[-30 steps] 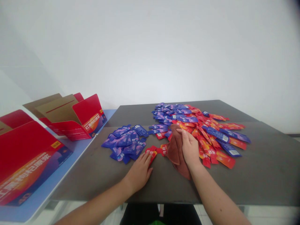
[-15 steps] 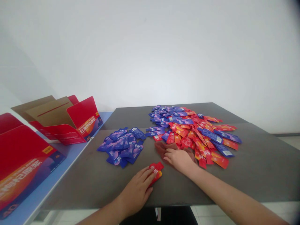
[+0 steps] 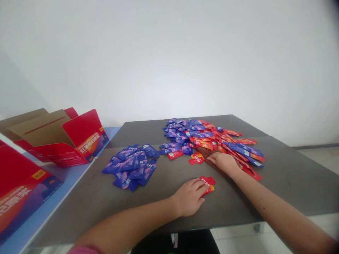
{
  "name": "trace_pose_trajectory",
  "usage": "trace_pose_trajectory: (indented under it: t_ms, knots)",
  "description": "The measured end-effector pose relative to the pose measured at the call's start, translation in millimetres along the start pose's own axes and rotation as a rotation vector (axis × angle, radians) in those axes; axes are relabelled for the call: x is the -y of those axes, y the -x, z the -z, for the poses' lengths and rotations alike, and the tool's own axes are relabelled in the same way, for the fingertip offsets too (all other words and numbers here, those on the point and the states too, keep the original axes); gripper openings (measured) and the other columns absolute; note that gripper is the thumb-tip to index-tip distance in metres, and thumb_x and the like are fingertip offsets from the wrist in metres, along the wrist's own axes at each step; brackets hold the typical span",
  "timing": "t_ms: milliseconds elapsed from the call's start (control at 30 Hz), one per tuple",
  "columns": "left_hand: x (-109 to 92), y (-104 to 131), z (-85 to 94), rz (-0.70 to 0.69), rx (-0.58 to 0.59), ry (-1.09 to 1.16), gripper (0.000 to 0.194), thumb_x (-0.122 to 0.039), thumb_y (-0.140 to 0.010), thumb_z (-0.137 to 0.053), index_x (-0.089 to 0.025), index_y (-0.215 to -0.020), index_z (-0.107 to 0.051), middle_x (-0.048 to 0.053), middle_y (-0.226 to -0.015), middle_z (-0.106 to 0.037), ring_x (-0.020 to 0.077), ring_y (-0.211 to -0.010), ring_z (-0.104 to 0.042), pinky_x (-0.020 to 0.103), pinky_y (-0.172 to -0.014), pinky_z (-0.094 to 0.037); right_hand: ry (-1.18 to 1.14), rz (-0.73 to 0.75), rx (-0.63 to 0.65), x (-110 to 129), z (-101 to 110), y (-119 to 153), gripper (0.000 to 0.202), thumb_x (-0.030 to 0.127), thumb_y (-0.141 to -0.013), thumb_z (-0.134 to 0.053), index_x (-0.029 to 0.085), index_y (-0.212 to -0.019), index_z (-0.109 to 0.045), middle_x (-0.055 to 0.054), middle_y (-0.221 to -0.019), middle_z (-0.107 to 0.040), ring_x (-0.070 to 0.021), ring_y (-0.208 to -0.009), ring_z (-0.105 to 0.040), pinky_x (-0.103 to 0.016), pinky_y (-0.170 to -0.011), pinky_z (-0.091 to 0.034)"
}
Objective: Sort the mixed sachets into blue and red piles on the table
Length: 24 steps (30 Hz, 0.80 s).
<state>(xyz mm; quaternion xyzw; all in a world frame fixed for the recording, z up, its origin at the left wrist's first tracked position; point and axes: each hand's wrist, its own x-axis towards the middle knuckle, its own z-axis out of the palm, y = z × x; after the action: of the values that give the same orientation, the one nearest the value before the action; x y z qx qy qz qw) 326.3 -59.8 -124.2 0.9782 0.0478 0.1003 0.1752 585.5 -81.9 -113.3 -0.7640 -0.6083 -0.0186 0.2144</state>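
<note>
The left hand [image 3: 188, 198] lies with extended fingers over a red packet [image 3: 208, 180] on the bench [image 3: 280, 183]. The right hand [image 3: 224, 163] rests its fingers on brown cloth [image 3: 203, 152], grip unclear, heaped packets [image 3: 182, 132] just beyond them.

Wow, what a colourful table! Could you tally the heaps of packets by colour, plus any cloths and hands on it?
All-blue heap: 1
Mixed red-and-blue heap: 1
Brown cloth: 1
Left hand and right hand: 2
Total: 5
Both heaps overlap too much inside to count packet by packet.
</note>
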Motion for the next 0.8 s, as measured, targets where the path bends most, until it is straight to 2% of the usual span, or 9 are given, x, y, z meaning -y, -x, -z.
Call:
trace_pose_trajectory:
  t_ms: [133,233,367,433,500,567,633,700,800]
  knots:
    - [-7,-30,-17.7,-0.054,-0.021,-0.013,0.047,-0.033,-0.094,-0.043,-0.020,-0.139,-0.043,0.009,-0.142,-0.049,0.0222,-0.134,-0.039,0.039,-0.115,-0.029,-0.051,-0.090,-0.077,-3,17,-8,0.030,0.046,-0.086,-0.055,0.025,-0.082,-0.077,-0.006,-0.085,-0.077,-0.0241,-0.078,-0.070,-0.033,-0.070,-0.049]
    - [-14,-48,-29.0,-0.068,-0.031,-0.015,0.047,-0.035,-0.094,-0.042,-0.021,-0.138,-0.044,0.008,-0.142,-0.049,0.0232,-0.133,-0.041,0.040,-0.114,-0.030,-0.098,-0.133,-0.180,3,43,-14,0.038,0.046,-0.089,-0.048,0.023,-0.090,-0.077,-0.006,-0.089,-0.077,-0.0242,-0.081,-0.070,-0.035,-0.073,-0.050]
    - [-8,-62,-19.2,0.018,-0.118,-0.010,0.054,-0.049,-0.091,-0.046,-0.023,-0.138,-0.045,0.009,-0.143,-0.047,0.0305,-0.134,-0.038,0.049,-0.112,-0.030,-0.242,-0.171,-0.420,21,89,-10,0.038,0.047,-0.090,-0.047,0.022,-0.094,-0.076,-0.006,-0.097,-0.076,-0.0251,-0.093,-0.068,-0.037,-0.084,-0.049]
    - [12,-63,1.0,0.129,-0.192,-0.019,0.050,-0.043,-0.092,-0.045,-0.020,-0.137,-0.046,0.011,-0.141,-0.048,0.0261,-0.131,-0.042,0.042,-0.111,-0.033,-0.390,-0.204,-0.563,35,107,-3,0.036,0.048,-0.088,-0.051,0.022,-0.091,-0.076,-0.006,-0.096,-0.076,-0.0250,-0.094,-0.068,-0.038,-0.085,-0.049]
    - [44,-61,26.5,0.362,-0.259,-0.077,0.043,-0.030,-0.094,-0.043,-0.018,-0.135,-0.046,0.010,-0.138,-0.051,0.0192,-0.127,-0.047,0.031,-0.109,-0.035,-0.549,-0.226,-0.644,52,113,3,0.037,0.050,-0.088,-0.052,0.022,-0.088,-0.076,-0.006,-0.093,-0.076,-0.0241,-0.092,-0.068,-0.038,-0.085,-0.050]
    - [83,-59,49.7,0.526,-0.295,-0.123,0.044,-0.022,-0.096,-0.032,-0.009,-0.136,-0.043,0.017,-0.137,-0.050,0.0224,-0.129,-0.045,0.036,-0.110,-0.033,-0.711,-0.241,-0.646,68,107,5,0.041,0.054,-0.087,-0.052,0.021,-0.087,-0.076,-0.006,-0.091,-0.076,-0.0235,-0.088,-0.069,-0.037,-0.082,-0.051]
    - [120,-57,65.0,0.642,-0.291,-0.165,0.048,-0.026,-0.095,-0.035,-0.006,-0.139,-0.038,0.022,-0.142,-0.044,0.0289,-0.133,-0.040,0.046,-0.111,-0.028,-0.869,-0.249,-0.610,82,91,1,0.045,0.058,-0.086,-0.052,0.019,-0.086,-0.075,-0.007,-0.088,-0.076,-0.0235,-0.084,-0.069,-0.037,-0.079,-0.052]
    - [148,-57,71.0,0.707,-0.238,-0.195,0.059,-0.041,-0.090,-0.050,-0.012,-0.140,-0.038,0.020,-0.148,-0.039,0.0339,-0.137,-0.034,0.053,-0.112,-0.024,-0.994,-0.261,-0.601,93,73,-7,0.048,0.060,-0.084,-0.053,0.017,-0.086,-0.075,-0.007,-0.087,-0.076,-0.0240,-0.083,-0.069,-0.037,-0.077,-0.053]
    - [167,-58,69.2,0.747,-0.150,-0.223,0.069,-0.057,-0.081,-0.058,-0.016,-0.135,-0.047,0.018,-0.143,-0.047,0.0359,-0.133,-0.040,0.055,-0.110,-0.027,-1.086,-0.295,-0.669,103,54,-15,0.048,0.060,-0.083,-0.056,0.016,-0.087,-0.075,-0.007,-0.089,-0.076,-0.0240,-0.084,-0.069,-0.037,-0.077,-0.052]
